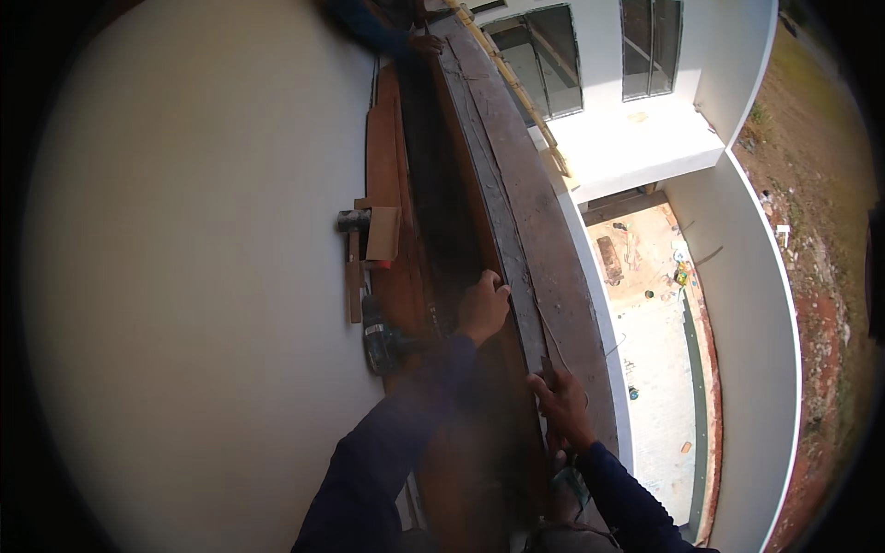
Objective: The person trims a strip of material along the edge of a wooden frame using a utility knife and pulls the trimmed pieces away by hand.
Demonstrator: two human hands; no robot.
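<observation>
A long brown board [481, 226] runs away from me along a narrow ledge, its upright edge beside a grey mortar strip [505, 241]. My left hand [485, 311] is closed over that edge, thumb and fingers pinching it. Lower and to the right, my right hand [564, 407] closes around a small dark, flat piece [549, 371] that sticks up past the fingers. Its lower part is hidden in the grip, so its kind cannot be told. Left of my left forearm, a dark cordless drill [376, 339] lies against the wall.
A mallet [352, 223] and a small cardboard box [383, 232] rest on reddish-brown boards [383, 152] by the pale wall [203, 276]. Another person's hand [424, 43] touches the far end. Beyond the ledge [553, 249], a drop leads to a courtyard [654, 369]; a bamboo pole [521, 97] leans there.
</observation>
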